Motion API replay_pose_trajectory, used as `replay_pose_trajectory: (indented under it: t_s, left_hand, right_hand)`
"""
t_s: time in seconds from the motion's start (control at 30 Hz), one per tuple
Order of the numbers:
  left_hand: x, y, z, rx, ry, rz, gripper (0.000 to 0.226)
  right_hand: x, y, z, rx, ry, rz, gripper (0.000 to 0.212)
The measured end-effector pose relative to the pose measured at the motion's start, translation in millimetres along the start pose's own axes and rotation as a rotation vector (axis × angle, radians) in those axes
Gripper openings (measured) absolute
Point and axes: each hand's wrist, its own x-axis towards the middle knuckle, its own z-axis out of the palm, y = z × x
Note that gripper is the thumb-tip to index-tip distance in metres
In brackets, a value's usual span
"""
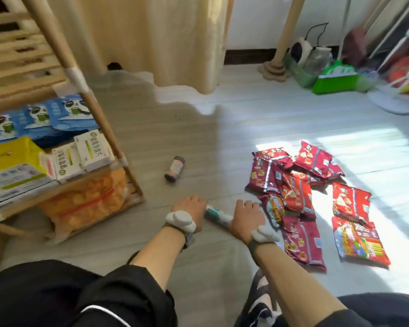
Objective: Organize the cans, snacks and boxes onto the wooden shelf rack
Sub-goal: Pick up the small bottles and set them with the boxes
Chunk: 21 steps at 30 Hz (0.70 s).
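Left hand [191, 208] and right hand [246, 217] touch opposite ends of the teal can [218, 215] lying on the floor [198, 142]. Whether either hand grips it cannot be told.

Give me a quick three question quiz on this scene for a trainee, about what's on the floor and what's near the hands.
1. True or false: the red snack packets are already on the wooden shelf rack.
2. What lies between the left hand and the right hand? A) a yellow box B) a teal can C) a blue packet
3. Fill in: the dark can lies on its ___ on the floor, near the rack's corner post.
Key: 1 false; 2 B; 3 side.
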Motion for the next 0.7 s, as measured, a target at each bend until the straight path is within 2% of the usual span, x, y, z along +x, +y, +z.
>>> replay_pose_trajectory:
  t_s: [0.07,0.23,0.4,0.5,0.7]
  left_hand:
    - [29,30,10,0.016,-0.035,0.079,0.048]
    - [75,83,36,0.063,-0.065,0.217,0.043]
    - [107,105,67,0.148,-0.116,0.232,0.048]
    - [128,107,86,0.168,-0.165,0.198,0.052]
    - [150,86,100,0.257,-0.171,0.169,0.036]
  right_hand:
    - [4,41,17,0.026,-0.059,0.077,0.05]
    - [9,93,54,0.032,-0.141,0.129,0.047]
    - [23,97,83,0.045,-0.169,0.038,0.048]
    - [39,97,104,0.088,-0.215,0.048,0.048]
    - [56,102,126,0.032,-0.22,0.04,0.047]
